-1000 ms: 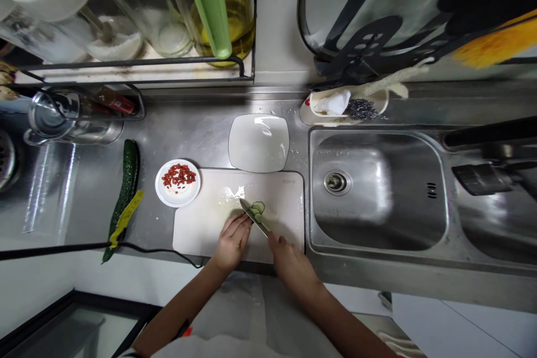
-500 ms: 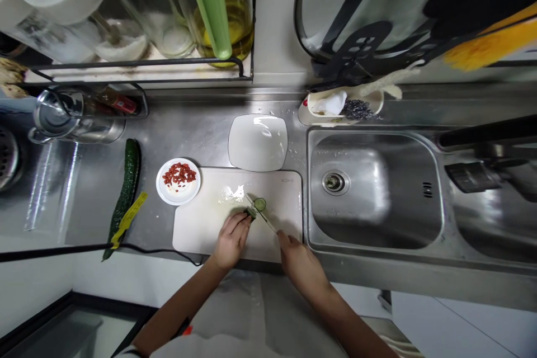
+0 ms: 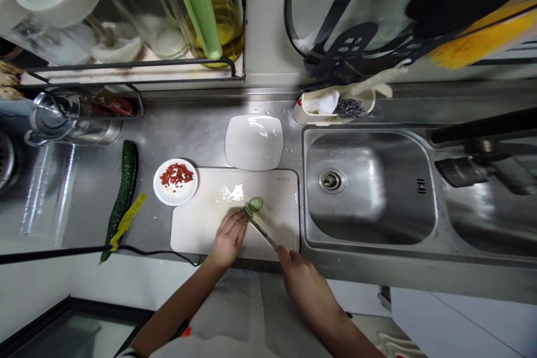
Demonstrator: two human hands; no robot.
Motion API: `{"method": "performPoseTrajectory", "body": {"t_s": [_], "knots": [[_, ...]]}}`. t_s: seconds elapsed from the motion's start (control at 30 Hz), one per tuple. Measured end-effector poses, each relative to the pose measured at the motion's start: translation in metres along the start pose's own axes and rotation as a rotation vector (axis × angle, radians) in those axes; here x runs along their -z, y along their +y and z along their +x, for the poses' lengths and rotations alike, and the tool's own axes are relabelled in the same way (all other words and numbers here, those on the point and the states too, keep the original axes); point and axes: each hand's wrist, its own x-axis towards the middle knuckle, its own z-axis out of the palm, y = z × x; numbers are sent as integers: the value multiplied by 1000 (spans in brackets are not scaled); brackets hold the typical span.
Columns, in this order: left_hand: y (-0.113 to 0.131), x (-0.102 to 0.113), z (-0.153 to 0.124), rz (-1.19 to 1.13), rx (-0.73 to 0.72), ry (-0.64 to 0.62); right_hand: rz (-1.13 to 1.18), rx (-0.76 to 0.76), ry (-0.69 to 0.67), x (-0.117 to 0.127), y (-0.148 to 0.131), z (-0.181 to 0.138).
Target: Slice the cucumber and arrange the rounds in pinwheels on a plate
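On the white cutting board (image 3: pixel 197 229) my left hand (image 3: pixel 229 238) presses its curled fingers down on a short cucumber piece that is mostly hidden under them. My right hand (image 3: pixel 304 282) grips the handle of a knife (image 3: pixel 260 227) whose blade runs up-left to the cucumber. Cut cucumber slices (image 3: pixel 254 204) lie just beyond the blade tip.
A square white plate (image 3: pixel 254 142) sits behind the board. A small dish of red berries (image 3: pixel 175 181) is to its left, and a whole cucumber (image 3: pixel 121 194) lies further left. The steel sink (image 3: pixel 369 190) is right of the board. A sponge holder (image 3: pixel 335 106) stands behind it.
My right hand and the knife have drawn back toward me and slightly right. The left hand has stayed on the cucumber piece. The view has shifted a little.
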Motion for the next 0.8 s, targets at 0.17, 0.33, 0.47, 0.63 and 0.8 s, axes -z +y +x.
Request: {"method": "performPoseTrajectory", "body": {"t_s": [0.17,0.33,0.47,0.63,0.8], "knots": [[1,1,1,-4,-8,13,4,7,-7,0,0,0],[1,1,2,-3,-9,13,18,-2,-28,3,-2,0],[1,0,2,-2,-8,11,25,1,-53,6,-2,1],[1,0,2,-11,-2,14,15,17,-45,6,-2,6],[-1,0,2,-20,-3,17,-2,13,-23,4,-2,8]]}}
